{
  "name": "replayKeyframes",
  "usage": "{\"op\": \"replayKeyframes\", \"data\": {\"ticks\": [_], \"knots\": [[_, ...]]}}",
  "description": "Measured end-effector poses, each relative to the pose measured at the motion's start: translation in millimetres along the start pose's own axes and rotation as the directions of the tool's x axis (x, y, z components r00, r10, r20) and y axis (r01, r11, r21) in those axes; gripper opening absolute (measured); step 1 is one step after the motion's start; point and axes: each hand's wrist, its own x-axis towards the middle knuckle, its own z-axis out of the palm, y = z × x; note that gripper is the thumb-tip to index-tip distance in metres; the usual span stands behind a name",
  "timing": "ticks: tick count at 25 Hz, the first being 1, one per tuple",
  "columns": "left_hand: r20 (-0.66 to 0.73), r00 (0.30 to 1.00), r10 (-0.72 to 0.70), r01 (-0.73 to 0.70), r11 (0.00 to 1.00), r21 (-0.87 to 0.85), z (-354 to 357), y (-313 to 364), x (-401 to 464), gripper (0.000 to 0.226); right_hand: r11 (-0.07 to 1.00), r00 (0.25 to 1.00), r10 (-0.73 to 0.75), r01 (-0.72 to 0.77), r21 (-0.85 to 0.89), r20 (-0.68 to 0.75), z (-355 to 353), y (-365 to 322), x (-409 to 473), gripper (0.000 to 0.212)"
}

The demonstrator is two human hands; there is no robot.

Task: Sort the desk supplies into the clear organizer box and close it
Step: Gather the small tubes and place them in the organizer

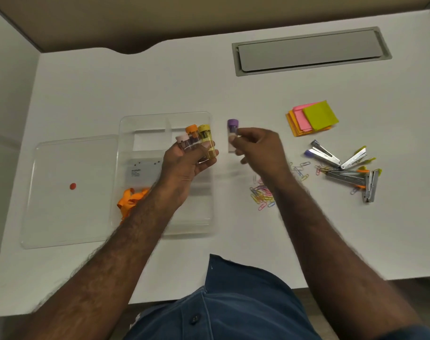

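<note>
The clear organizer box [145,123] lies open on the white desk, with its lid [69,217] flat to its left. Above the box, my left hand [187,165] grips three small tubes: one pink-capped [182,139], one orange-capped [191,130] and one yellow-capped [206,136]. Just right of the box, my right hand [258,148] holds a purple-capped tube [232,133] upright. Inside the box lie a grey card [142,171] and orange rubber bands [130,200].
Coloured paper clips [261,195] are scattered by my right wrist. Several staple removers [346,168] lie further right, with sticky notes [312,117] behind them. A grey cable hatch [309,51] sits at the back. A red dot [72,185] marks the lid.
</note>
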Motion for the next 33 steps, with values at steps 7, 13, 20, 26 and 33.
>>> {"op": "replayKeyframes", "data": {"ticks": [7, 13, 20, 26, 33], "knots": [[-0.028, 0.999, 0.04, -0.035, 0.989, 0.143, -94.5, 51.4, 26.0, 0.026, 0.993, 0.991, -0.085, 0.092, -0.069, 0.099, 120.7, -38.4, -21.4, 0.04], [-0.051, 0.998, -0.036, 0.047, 0.971, 0.235, -140.4, 71.9, 62.8, 0.034, 0.976, 0.996, -0.089, 0.091, -0.198, 0.017, 184.7, -58.4, -3.3, 0.042], [-0.056, 0.994, -0.099, 0.113, 0.906, 0.407, -145.2, 85.2, 83.2, 0.007, 0.89, 0.989, -0.114, 0.061, -0.453, -0.091, 214.0, -59.4, 7.2, 0.054], [-0.1, 0.994, -0.033, 0.08, 0.86, 0.503, -146.5, 83.4, 81.0, 0.022, 0.858, 0.988, -0.13, 0.07, -0.509, -0.083, 218.0, -55.1, 4.6, 0.054], [-0.118, 0.985, 0.123, -0.035, 0.824, 0.566, -154.7, 72.5, 63.9, 0.032, 0.855, 0.982, -0.168, 0.105, -0.508, -0.081, 209.1, -46.6, -4.0, 0.041]]}}
